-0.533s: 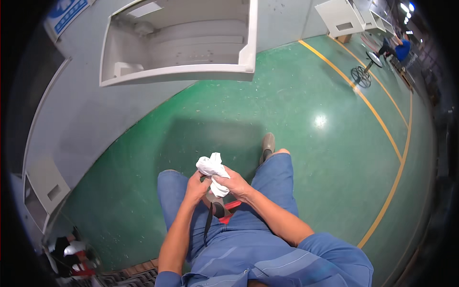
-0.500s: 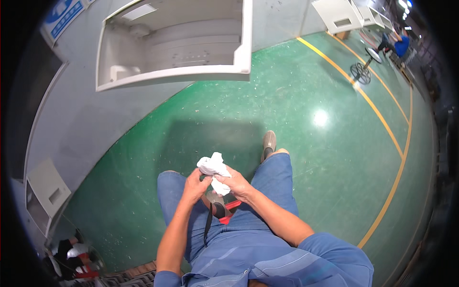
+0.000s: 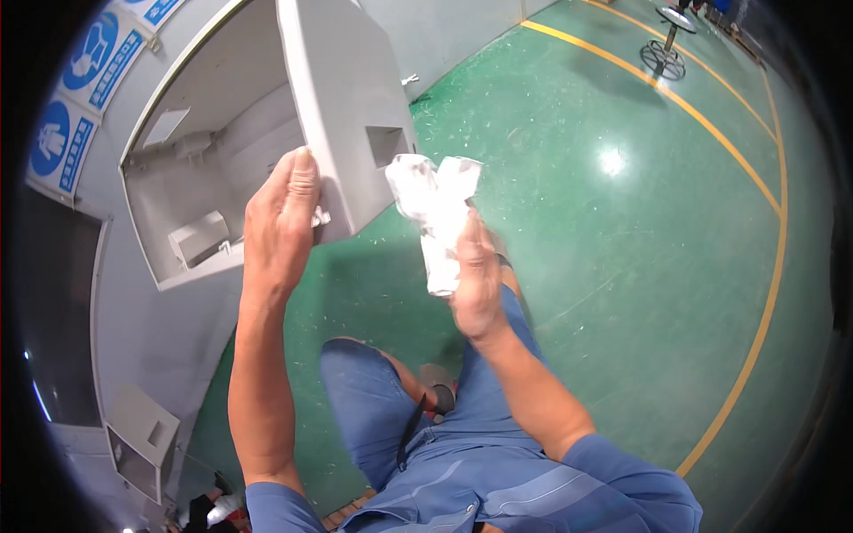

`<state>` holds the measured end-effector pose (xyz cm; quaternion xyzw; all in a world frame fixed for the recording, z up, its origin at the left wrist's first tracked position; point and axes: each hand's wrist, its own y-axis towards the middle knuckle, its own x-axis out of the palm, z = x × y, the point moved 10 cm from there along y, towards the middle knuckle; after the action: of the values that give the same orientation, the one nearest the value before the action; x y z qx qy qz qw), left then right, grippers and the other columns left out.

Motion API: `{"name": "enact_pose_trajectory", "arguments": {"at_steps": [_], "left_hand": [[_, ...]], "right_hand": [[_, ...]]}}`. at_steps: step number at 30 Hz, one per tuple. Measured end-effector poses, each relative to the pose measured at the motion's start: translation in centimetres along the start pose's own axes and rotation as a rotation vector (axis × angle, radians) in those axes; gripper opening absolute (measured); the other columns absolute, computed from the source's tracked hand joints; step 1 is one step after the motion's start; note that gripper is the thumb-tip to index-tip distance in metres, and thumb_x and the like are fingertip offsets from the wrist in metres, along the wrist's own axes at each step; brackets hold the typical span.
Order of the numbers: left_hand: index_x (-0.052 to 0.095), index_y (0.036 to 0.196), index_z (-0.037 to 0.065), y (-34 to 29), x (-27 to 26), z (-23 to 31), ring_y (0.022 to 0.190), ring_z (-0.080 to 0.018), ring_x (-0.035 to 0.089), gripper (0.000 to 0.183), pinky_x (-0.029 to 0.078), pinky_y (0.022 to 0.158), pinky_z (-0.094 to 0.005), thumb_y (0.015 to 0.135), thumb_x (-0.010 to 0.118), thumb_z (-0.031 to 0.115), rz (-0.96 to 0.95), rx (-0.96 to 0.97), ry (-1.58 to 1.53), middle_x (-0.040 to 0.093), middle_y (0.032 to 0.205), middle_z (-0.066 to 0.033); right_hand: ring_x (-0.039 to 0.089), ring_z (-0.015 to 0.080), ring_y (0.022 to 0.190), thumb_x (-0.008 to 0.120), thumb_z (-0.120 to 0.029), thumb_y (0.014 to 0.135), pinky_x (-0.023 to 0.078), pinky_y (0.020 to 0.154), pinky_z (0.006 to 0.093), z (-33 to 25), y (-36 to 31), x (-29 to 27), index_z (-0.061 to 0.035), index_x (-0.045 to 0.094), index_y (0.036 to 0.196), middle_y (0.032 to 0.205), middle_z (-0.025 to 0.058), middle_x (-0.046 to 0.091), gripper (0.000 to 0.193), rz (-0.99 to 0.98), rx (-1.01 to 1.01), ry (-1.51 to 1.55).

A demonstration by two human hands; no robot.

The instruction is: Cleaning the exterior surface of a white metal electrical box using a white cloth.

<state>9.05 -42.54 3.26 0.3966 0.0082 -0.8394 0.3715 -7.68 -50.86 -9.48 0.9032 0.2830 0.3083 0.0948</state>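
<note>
A large off-white hollow box-shaped shell (image 3: pixel 342 98) hangs in front of me at the upper left, its open side turned left and a rectangular recess in its right wall. My left hand (image 3: pixel 283 218) grips the shell's near lower rim, thumb up along the edge; its other fingers are mostly hidden. In my right hand (image 3: pixel 478 275) is a crumpled white cloth (image 3: pixel 422 200), held just right of the shell's wall near the recess. Some fingers of this hand are slightly blurred and partly covered by the cloth.
A smaller off-white box shell (image 3: pixel 142 440) is at the lower left by the grey wall (image 3: pixel 147 329). Blue-and-white signs (image 3: pixel 89 58) hang at the upper left. A round-seated stool (image 3: pixel 666 53) stands far right on the green floor (image 3: pixel 640 293), near yellow lines (image 3: pixel 711 169).
The cloth was between both hands over my lap; my right hand has raised it forward. My left hand has let go of it and taken the shell's rim. The shell now appears turned and nearer.
</note>
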Motion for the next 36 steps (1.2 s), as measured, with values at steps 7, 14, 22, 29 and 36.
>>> {"name": "enact_pose_trajectory", "arguments": {"at_steps": [7, 14, 22, 29, 36], "left_hand": [[0.061, 0.104, -0.002, -0.5, 2.9, -0.2, 0.061, -0.0055, 0.036, 0.057, 0.026, 0.052, -0.0249, 0.095, 0.053, 0.054, -0.131, -0.124, -0.095, 0.047, 0.071, 0.0027], [0.058, 0.117, -0.006, -0.6, 3.8, -2.7, 0.067, -0.0070, 0.047, 0.067, 0.036, 0.057, -0.0233, 0.087, 0.064, 0.055, -0.164, -0.045, -0.125, 0.056, 0.078, -0.0005], [0.056, 0.126, -0.005, 0.6, 3.0, -4.7, 0.082, -0.0111, 0.055, 0.071, 0.039, 0.072, -0.0261, 0.096, 0.044, 0.059, -0.188, -0.196, -0.233, 0.065, 0.096, -0.0052], [0.054, 0.127, -0.009, 0.8, 2.5, -5.6, 0.089, -0.0141, 0.060, 0.082, 0.042, 0.077, -0.0268, 0.094, 0.041, 0.065, -0.250, -0.131, -0.208, 0.067, 0.100, -0.0094], [0.057, 0.123, -0.009, 1.5, 3.1, -4.9, 0.071, -0.0079, 0.054, 0.087, 0.040, 0.065, -0.0208, 0.084, 0.055, 0.069, -0.119, -0.138, -0.060, 0.063, 0.083, -0.0048]], "right_hand": [[0.062, 0.0482, 0.076, 0.052, -0.019, 0.096, 0.055, 0.064, 0.0481, 3.6, 1.6, 3.4, 0.0007, 0.057, 0.126, 0.098, 0.0311, 0.063, 0.036, 0.122, -0.253, -0.651], [0.063, 0.0447, 0.077, 0.042, -0.031, 0.097, 0.049, 0.072, 0.0512, 21.9, 10.8, -3.5, -0.0047, 0.062, 0.114, 0.085, 0.0239, 0.067, 0.038, 0.094, 0.288, -0.869], [0.066, 0.0307, 0.078, 0.055, -0.019, 0.094, 0.054, 0.076, 0.0409, 5.8, 5.6, 1.6, -0.0015, 0.063, 0.116, 0.091, 0.0199, 0.065, 0.029, 0.068, -0.575, -0.735], [0.065, 0.0417, 0.071, 0.049, -0.022, 0.097, 0.053, 0.057, 0.0475, 17.2, 6.6, 2.0, -0.0038, 0.057, 0.125, 0.084, 0.0251, 0.063, 0.034, 0.006, -0.094, -0.813], [0.063, 0.0308, 0.065, 0.039, -0.030, 0.102, 0.050, 0.056, 0.0409, 32.9, 9.7, -5.0, -0.0031, 0.059, 0.119, 0.075, 0.0174, 0.065, 0.038, -0.073, 0.717, -0.633]]}}
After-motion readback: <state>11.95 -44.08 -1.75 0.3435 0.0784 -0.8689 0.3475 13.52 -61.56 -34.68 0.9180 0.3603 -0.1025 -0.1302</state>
